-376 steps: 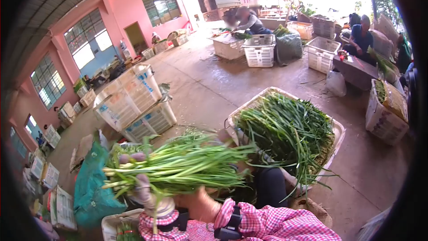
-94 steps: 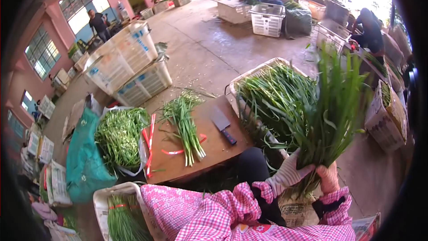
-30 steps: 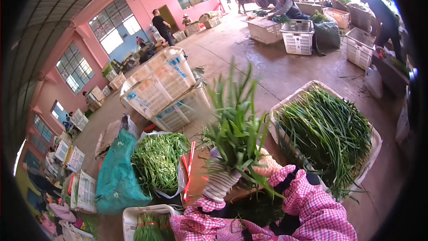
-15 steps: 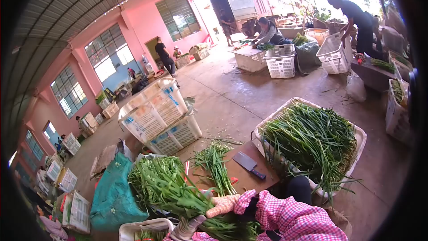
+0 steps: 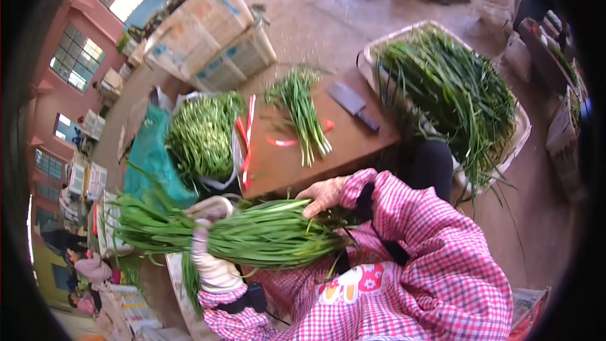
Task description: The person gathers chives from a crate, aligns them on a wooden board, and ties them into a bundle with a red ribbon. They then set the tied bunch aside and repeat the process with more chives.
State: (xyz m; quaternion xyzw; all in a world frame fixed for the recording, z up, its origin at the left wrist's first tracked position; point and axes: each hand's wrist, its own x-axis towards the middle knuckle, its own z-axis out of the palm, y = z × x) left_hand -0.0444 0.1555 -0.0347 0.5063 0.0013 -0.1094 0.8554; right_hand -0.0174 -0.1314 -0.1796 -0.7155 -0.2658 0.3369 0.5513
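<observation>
A big bunch of long green leaves (image 5: 259,235) lies across my lap. My left hand (image 5: 205,233), gloved, is wrapped round the bunch left of its middle. At the right part of the bunch my right hand (image 5: 324,196) grips its upper side, thumb and fingers partly hidden by leaves. Beyond the hands, a smaller bunch of green stalks (image 5: 302,113) rests on a brown board (image 5: 347,145). To its right lies a cleaver (image 5: 353,106) with a dark handle. Red and white ribbons (image 5: 247,142) lie at the board's left side.
A white crate (image 5: 522,129) heaped with greens stands on the right. Left of the board are a bag of cut greens (image 5: 205,136) and a teal sack (image 5: 150,158). Stacked white crates (image 5: 202,28) stand behind. Other people (image 5: 88,268) are at the lower left.
The view has tilted down. The long bunch has come across my lap and lies more level, with both hands still on it. The bag of greens behind it is now uncovered.
</observation>
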